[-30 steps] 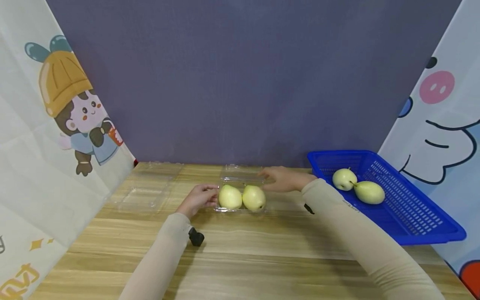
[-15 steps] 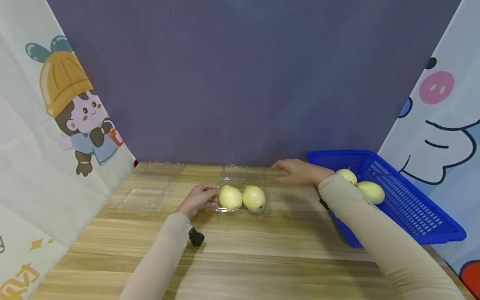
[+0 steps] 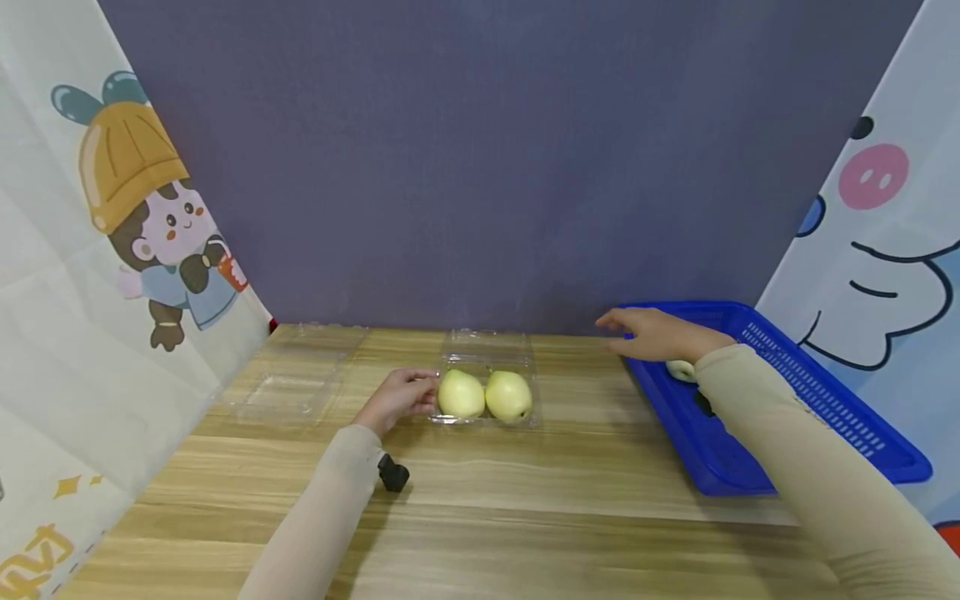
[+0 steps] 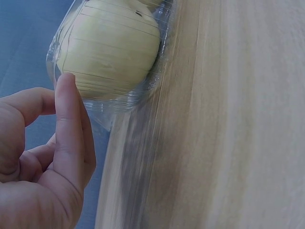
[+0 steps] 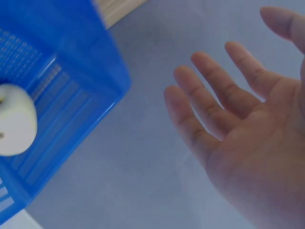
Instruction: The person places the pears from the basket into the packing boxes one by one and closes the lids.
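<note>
Two pale yellow pears (image 3: 461,394) sit side by side in a clear plastic clamshell box (image 3: 491,344), its lid folded back, at the middle of the table in the head view. At the box's left end, my left hand (image 3: 393,400) touches the wall with its fingertips; the left wrist view has one straight finger (image 4: 68,124) against the plastic. My right hand (image 3: 660,333) holds nothing and is over the back left corner of the blue basket (image 3: 693,467), fingers spread and relaxed. One pear (image 3: 681,371) in the basket shows partly beneath that arm.
Another clear plastic box (image 3: 277,396) lies opened at the table's left, with no fruit in it. A dark grey panel (image 3: 450,167) rises behind the wooden table (image 3: 480,533), and printed cloths hang on both sides.
My right hand has moved right, from the box's lid to the basket, and its arm now covers most of the fruit there. The left hand and the two boxed pears have stayed put.
</note>
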`<state>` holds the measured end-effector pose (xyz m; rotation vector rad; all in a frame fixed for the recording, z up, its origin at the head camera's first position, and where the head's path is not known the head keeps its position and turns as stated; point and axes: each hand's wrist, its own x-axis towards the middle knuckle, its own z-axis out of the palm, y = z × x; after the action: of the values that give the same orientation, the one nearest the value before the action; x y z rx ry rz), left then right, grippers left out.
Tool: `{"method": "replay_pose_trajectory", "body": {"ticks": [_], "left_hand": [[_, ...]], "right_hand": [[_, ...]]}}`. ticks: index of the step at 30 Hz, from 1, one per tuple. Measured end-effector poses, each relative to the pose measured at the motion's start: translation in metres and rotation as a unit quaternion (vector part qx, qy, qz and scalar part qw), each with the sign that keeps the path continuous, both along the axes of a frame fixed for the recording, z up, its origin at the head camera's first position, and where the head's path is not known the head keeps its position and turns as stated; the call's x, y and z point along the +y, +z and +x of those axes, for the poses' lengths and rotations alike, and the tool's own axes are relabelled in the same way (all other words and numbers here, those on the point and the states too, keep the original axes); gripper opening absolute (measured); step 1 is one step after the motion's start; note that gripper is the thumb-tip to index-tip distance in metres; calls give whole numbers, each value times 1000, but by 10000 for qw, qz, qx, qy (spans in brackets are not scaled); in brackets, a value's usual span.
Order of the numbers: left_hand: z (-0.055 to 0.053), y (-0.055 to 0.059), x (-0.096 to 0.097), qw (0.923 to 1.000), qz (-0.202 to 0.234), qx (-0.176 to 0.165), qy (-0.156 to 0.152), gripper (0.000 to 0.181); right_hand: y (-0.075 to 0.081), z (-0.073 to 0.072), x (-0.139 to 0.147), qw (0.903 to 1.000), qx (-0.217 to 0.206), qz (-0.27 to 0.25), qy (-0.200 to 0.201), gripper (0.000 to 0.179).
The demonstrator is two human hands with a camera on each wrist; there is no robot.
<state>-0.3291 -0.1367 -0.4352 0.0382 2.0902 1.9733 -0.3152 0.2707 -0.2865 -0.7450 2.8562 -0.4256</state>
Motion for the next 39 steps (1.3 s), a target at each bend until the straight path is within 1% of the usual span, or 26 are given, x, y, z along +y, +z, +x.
{"method": "replay_pose_trajectory", "body": {"ticks": [4,6,9,11,15,24,31,34,39], "left_hand": [[-6,1,5,10000,11,19,45,40],[-9,1,8,10000,5,15,86,40],[-14,0,12,9999,0,12,154,39],[-14,-1,12,9999,4,14,154,39],[-15,-1,12,9999,17,29,132,37],[-12,0,13,9998,-37,42,183,36],[-6,1,6,10000,-50,38,73,37],[-3,1,3,10000,-45,81,35,37],[2,2,-2,10000,-34,53,-40,36]], "right_hand": [[4,-11,22,9993,363,11,95,52],[6,-17,32,9993,370,20,72,52],[10,-25,45,9996,274,21,-17,54],[11,-24,51,9997,205,15,-109,54],[11,-24,63,9995,240,16,-220,54],[-2,-29,96,9989,229,127,-380,53],[-10,-13,117,9979,203,138,-594,50],[-13,-5,122,9967,89,159,-785,52],[-19,8,129,9941,-94,190,-1061,59]]}}
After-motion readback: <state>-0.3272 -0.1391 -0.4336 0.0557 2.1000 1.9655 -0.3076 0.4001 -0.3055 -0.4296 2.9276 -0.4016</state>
